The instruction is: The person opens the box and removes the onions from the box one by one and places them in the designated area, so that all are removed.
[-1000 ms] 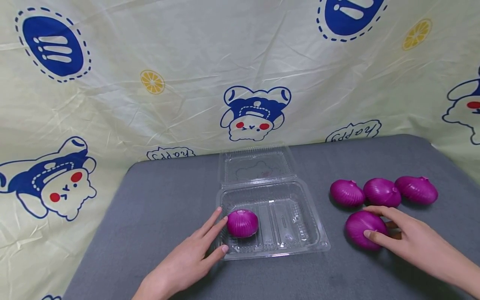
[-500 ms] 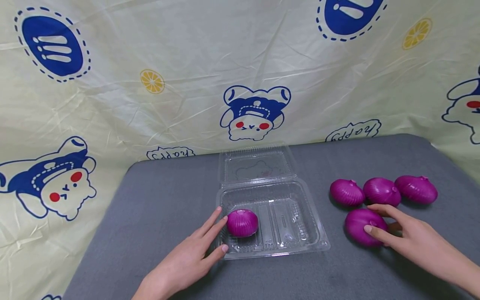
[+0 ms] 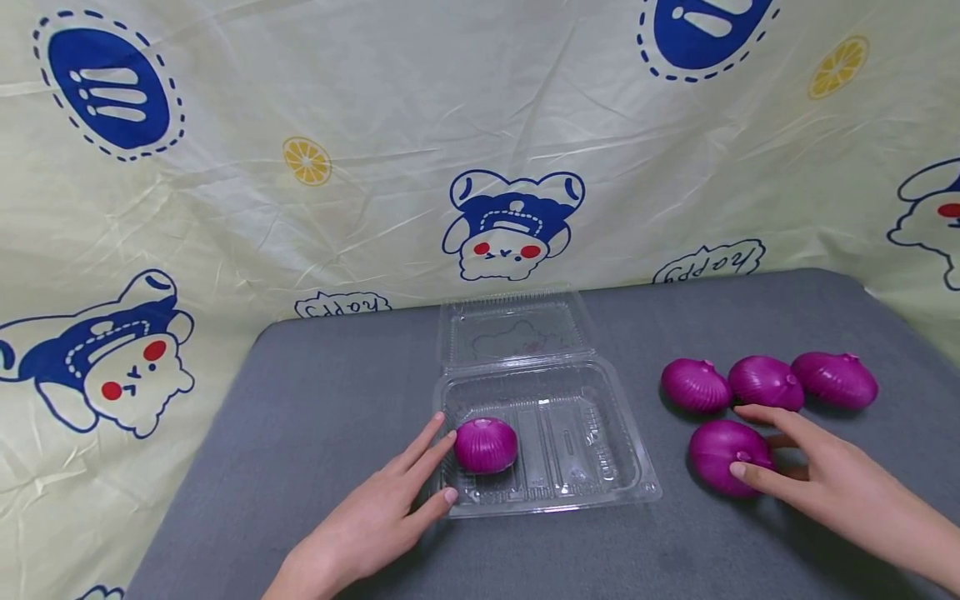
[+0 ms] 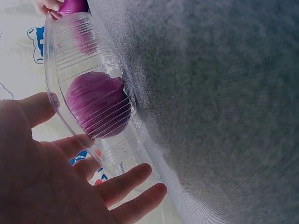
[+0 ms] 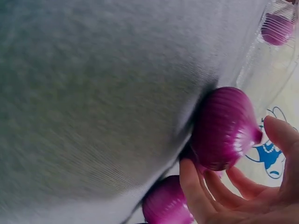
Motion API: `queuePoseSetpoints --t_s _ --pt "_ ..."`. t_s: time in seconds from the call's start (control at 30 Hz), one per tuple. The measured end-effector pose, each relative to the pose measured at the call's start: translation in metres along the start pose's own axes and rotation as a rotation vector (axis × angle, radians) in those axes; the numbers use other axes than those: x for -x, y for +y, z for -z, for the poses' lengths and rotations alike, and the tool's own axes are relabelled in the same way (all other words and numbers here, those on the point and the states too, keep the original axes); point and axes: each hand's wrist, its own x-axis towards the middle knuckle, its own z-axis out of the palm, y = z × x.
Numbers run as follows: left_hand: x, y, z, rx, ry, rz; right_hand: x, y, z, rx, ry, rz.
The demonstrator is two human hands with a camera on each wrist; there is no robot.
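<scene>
A clear plastic clamshell box (image 3: pixel 555 498) lies on the table with its lid (image 3: pixel 517 329) folded back. One purple onion (image 3: pixel 485 446) sits inside at its left end. My left hand (image 3: pixel 375 508) rests along that end with fingers spread, its fingertips at the rim; the left wrist view shows the thumb touching the rim. To the right of the box, my right hand (image 3: pixel 817 467) is curled around another purple onion (image 3: pixel 723 458). In the right wrist view that onion (image 5: pixel 224 128) lies against the cloth with fingers beside it; the thumb tip appears slightly apart from it.
Three more purple onions stand in a row just behind the right hand: a left one (image 3: pixel 695 385), a middle one (image 3: pixel 765 383) and a right one (image 3: pixel 835 380). Grey cloth (image 3: pixel 322 400) covers the table. Behind hangs a printed pale curtain (image 3: pixel 375 217).
The onion at my right hand rises very slightly, then comes down again and turns so its stem end shows near the thumb. The left hand and the box stay in place.
</scene>
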Motion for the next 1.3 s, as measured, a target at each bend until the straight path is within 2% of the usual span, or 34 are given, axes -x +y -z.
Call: queuePoseSetpoints --t_s 0.13,0.27,0.43,0.5,0.6,0.7,0.87,1.03,1.3 --pt "-0.001 0.001 0.0 -0.007 -0.003 0.009 0.002 -0.005 0.007 0.015 0.088 0.077" --pt "-0.001 0.002 0.0 -0.014 0.007 0.005 0.002 -0.016 0.01 0.05 0.213 0.221" --pt "0.0 0.002 0.0 -0.018 0.021 -0.011 -0.003 -0.037 0.006 0.029 0.277 0.362" --pt "0.0 0.002 0.001 -0.014 0.018 -0.009 -0.006 -0.046 0.004 0.011 0.264 0.38" --pt "0.0 0.003 0.001 -0.01 0.017 -0.009 -0.01 -0.061 0.003 0.042 0.22 0.388" --pt "0.001 0.002 0.001 -0.012 0.027 -0.019 -0.015 -0.075 0.001 0.074 0.154 0.383" --pt "0.001 0.002 0.0 -0.021 0.042 -0.03 -0.023 -0.095 -0.005 0.066 0.049 0.427" --pt "-0.001 0.001 -0.001 -0.029 0.038 -0.026 -0.033 -0.108 -0.012 0.055 -0.017 0.478" --pt "0.001 0.001 -0.001 -0.037 0.052 -0.036 -0.048 -0.127 -0.023 0.06 -0.124 0.504"
